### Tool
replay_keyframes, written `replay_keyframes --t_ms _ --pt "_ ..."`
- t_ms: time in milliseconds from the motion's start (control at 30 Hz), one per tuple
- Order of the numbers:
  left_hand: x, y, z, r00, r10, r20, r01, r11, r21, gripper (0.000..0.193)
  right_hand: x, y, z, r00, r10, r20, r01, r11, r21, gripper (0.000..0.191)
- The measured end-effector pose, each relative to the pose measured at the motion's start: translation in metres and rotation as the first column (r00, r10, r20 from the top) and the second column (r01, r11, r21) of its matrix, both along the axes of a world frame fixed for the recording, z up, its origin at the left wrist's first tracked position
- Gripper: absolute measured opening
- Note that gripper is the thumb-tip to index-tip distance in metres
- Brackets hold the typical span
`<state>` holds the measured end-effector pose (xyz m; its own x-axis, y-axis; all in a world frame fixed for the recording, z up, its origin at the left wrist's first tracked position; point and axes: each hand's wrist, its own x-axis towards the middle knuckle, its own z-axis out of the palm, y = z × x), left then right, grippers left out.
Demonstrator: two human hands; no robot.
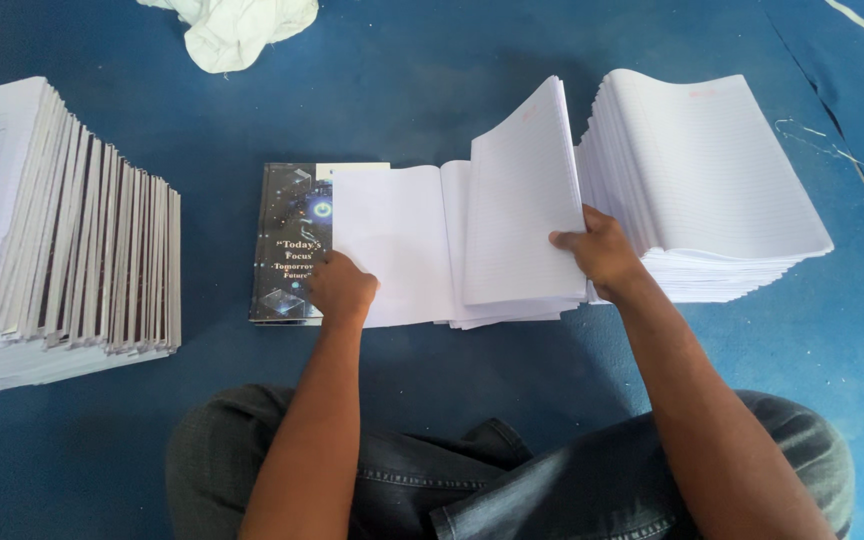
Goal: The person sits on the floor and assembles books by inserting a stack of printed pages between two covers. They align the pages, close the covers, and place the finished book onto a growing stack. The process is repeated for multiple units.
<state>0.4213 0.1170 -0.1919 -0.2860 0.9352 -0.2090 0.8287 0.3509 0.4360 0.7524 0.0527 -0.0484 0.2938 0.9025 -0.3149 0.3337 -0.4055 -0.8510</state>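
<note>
Open notebook (422, 245) btwn finished stack (62, 240) left, page stack (712, 180) right.

Hidden and cut-off parts around the dark notebook cover (287, 245)

The cover's right part lies under white pages; the stack of notebooks (62, 240) to its left runs off the left edge; the white cloth (237, 28) above it is cropped at the top; the left hand's (340, 288) fingertips cannot be made out.

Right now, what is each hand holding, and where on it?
Right hand grips the lifted block of ruled pages at its lower right edge. Left hand holds nothing; it presses flat on the blank sheet.
</note>
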Motion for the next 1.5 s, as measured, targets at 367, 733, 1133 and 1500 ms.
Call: replay_keyframes --t_ms 367,733,1133,1500 --pt "0.018 -0.018 0.05 0.997 0.074 -0.017 -0.075 0.997 -0.034 0.118 -0.001 0.003 -0.008 1.0 0.004 0.027 -0.002 0.998 -0.066 0.054" --pt "0.016 0.006 0.008 0.899 -0.049 0.436 -0.06 0.971 0.232 0.07 -0.001 0.004 -0.01 1.0 0.016 0.011 -0.016 0.999 -0.033 0.054" --pt "0.053 0.001 0.045 0.299 -0.092 0.95 0.179 0.983 0.039 0.068 0.002 0.009 -0.032 0.979 -0.017 -0.205 0.006 0.999 -0.054 0.053" --pt "0.073 -0.014 -0.007 0.741 -0.573 0.351 0.416 0.801 0.431 0.043 0.012 0.011 -0.063 0.855 -0.057 -0.515 0.036 0.998 -0.05 0.055"
